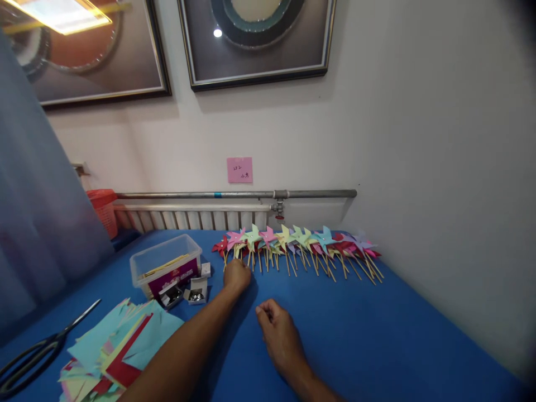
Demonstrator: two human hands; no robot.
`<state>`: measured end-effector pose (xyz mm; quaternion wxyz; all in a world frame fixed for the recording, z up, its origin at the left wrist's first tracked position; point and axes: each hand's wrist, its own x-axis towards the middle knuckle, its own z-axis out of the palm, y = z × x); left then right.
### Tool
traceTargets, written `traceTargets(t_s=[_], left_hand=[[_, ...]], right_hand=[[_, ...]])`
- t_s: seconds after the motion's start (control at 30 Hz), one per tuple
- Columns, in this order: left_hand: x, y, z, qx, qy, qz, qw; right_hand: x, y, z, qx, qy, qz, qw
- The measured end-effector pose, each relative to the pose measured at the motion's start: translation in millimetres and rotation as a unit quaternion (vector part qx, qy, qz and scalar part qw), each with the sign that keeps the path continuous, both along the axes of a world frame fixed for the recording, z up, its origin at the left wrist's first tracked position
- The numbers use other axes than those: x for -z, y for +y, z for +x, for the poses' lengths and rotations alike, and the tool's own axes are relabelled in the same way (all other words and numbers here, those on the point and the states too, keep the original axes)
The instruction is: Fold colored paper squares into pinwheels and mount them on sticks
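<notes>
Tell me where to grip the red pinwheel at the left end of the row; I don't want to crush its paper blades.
Take the red pinwheel by its wooden stick, which juts out from under the blades toward the near edge of the blue table. Come from the near side, where the left hand already is. Pinching the bare stick low probably spares the folded paper; its neighbours overlap on the right.

Roughly 15 pinwheels [293, 245], 2 hands [237, 276], 1 scissors [37, 352], 2 small boxes [196, 290]

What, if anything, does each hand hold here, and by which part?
The left hand is closed at the stick end of the pinwheels; whether it grips a stick cannot be told. The right hand rests loosely curled on the blue table, holding nothing visible.
</notes>
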<state>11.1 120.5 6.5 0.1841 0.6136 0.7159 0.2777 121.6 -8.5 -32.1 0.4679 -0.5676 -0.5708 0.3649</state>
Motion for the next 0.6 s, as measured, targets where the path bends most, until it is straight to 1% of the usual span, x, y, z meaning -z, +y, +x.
traceTargets(t_s=[0.13,0.27,0.43,0.6], left_hand=[[-1.7,19,9,-0.040,0.013,-0.013,0.999],[-0.8,28,18,-0.066,0.019,-0.028,0.997],[4.1,28,20,-0.077,0.020,-0.036,0.996],[4.7,17,13,-0.052,0.022,-0.033,0.998]], right_hand=[[0.0,0,-1,-0.005,0.007,-0.001,1.000],[-1.9,0,-1,-0.006,0.001,-0.012,1.000],[-5.4,-1,-1,0.000,-0.005,-0.007,1.000],[-5.7,-1,0,-0.004,-0.001,-0.002,1.000]])
